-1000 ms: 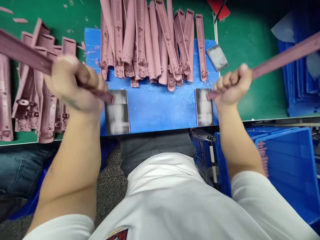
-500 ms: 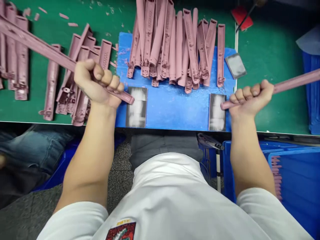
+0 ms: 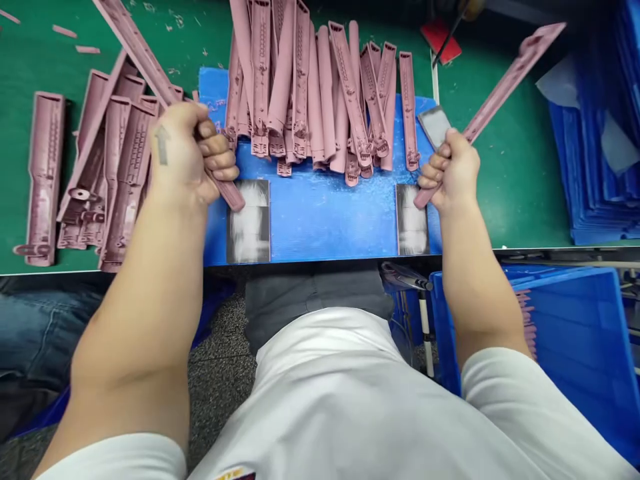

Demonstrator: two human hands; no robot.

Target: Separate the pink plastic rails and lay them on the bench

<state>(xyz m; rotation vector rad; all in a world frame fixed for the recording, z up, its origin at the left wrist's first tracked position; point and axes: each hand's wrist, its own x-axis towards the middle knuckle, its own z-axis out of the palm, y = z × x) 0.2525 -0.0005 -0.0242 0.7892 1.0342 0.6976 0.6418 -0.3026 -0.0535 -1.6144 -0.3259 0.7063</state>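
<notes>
Hiding the middles of pink plastic bars point(image 3: 140, 57), left hand point(image 3: 187, 153), right hand point(image 3: 450, 170) both closed.

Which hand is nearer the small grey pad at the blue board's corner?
The right hand, just below the grey pad; the left hand is far to its left, beyond the pink moulded parts.

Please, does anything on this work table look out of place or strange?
Small pink plastic scraps lie scattered on the green bench mat, away from the long pink moulded strips. A grey rectangular pad sits askew at the edge of the blue board.
</notes>
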